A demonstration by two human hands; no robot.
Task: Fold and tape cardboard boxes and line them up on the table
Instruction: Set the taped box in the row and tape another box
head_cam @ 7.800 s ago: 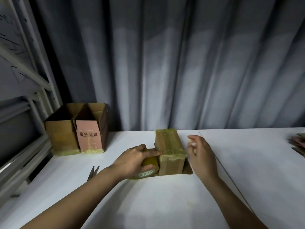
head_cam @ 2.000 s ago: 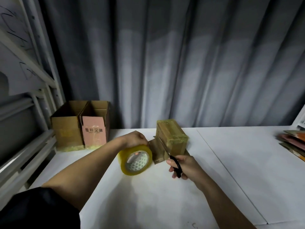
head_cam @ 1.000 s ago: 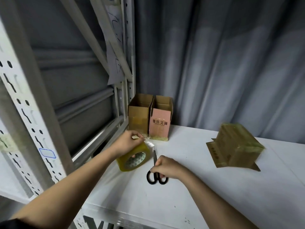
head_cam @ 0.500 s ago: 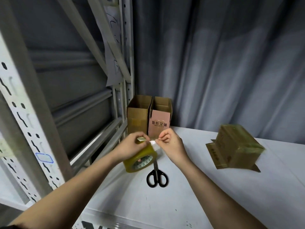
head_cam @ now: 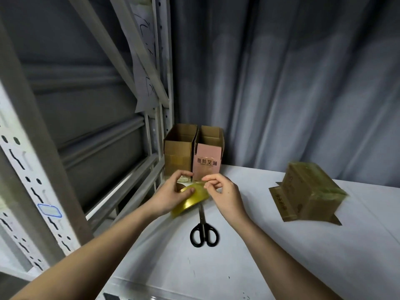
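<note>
white table (head_cam: 281,256), left grip (head_cam: 171,197) holding tape roll (head_cam: 194,197), right grip (head_cam: 223,191) pinching its end

Grey curtain (head_cam: 303,83), metal shelving rack (head_cam: 160,61)

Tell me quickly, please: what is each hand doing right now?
Left hand: grips the tape roll.
Right hand: pinches the loose tape end at the roll.

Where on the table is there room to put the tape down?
Bare table lies between the scissors and the taped box, and nearer the front edge. It is crowded by the two open boxes, where both hands hold the tape roll.
</note>
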